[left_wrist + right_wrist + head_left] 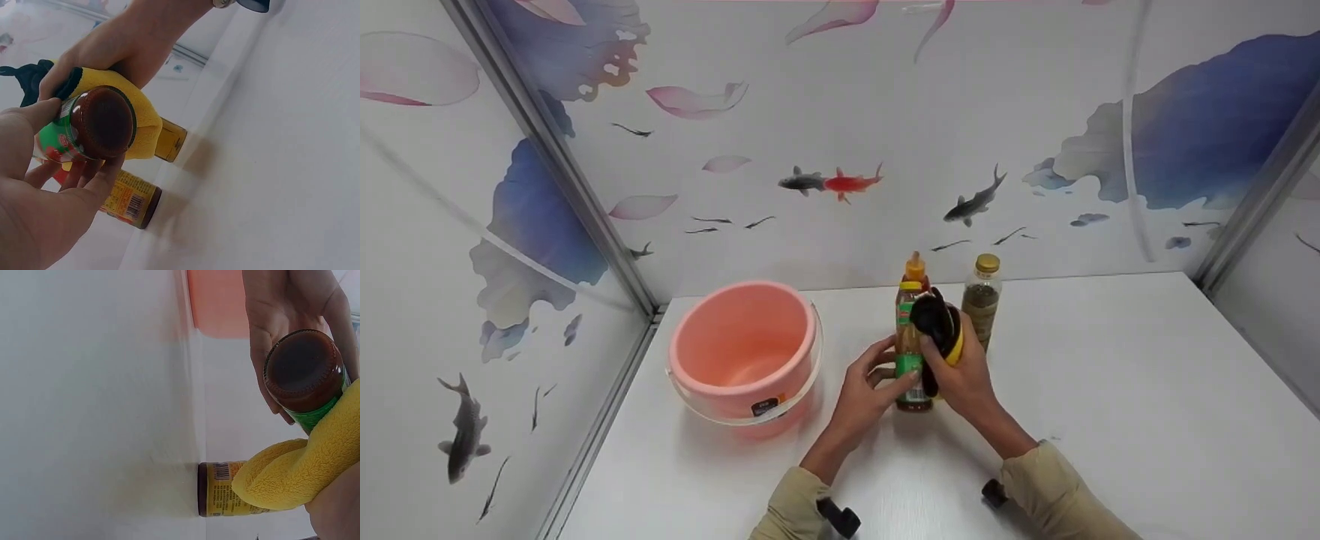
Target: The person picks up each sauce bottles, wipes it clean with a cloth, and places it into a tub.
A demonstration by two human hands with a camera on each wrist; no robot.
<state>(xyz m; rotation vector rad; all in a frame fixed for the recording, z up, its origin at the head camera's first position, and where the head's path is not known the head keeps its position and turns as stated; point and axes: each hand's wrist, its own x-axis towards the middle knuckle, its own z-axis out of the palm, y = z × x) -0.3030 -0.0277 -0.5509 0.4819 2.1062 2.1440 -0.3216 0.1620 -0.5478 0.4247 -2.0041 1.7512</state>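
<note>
Above the white table [1110, 375], in the head view, two bare hands meet at one bottle [907, 337], held up with its base off the surface. The left hand [868, 382] has its fingers curled round the lower part, thumb laid across the front. The right hand [966, 375] grips a yellow-and-black cloth [934, 319] against the bottle's right side. Behind them stand a nozzle bottle [915, 266] and a gold-capped bottle [982, 296]; a pink bucket [735, 330] sits to the left, well apart.

From the left wrist, I see the bottle's dark base tipped toward the camera, its green label [54, 136] between the left thumb on one side and the fingers on the other. The cloth's yellow pile lies close behind.

From the right wrist, the cloth rests against the bottle, but most of the right hand is out of sight, so from there I can't tell how its fingers close.

To my eye, this is a wiping step. The next move likely calls for a steady left hold and a small turn of the bottle, letting the cloth reach more glass.
</note>
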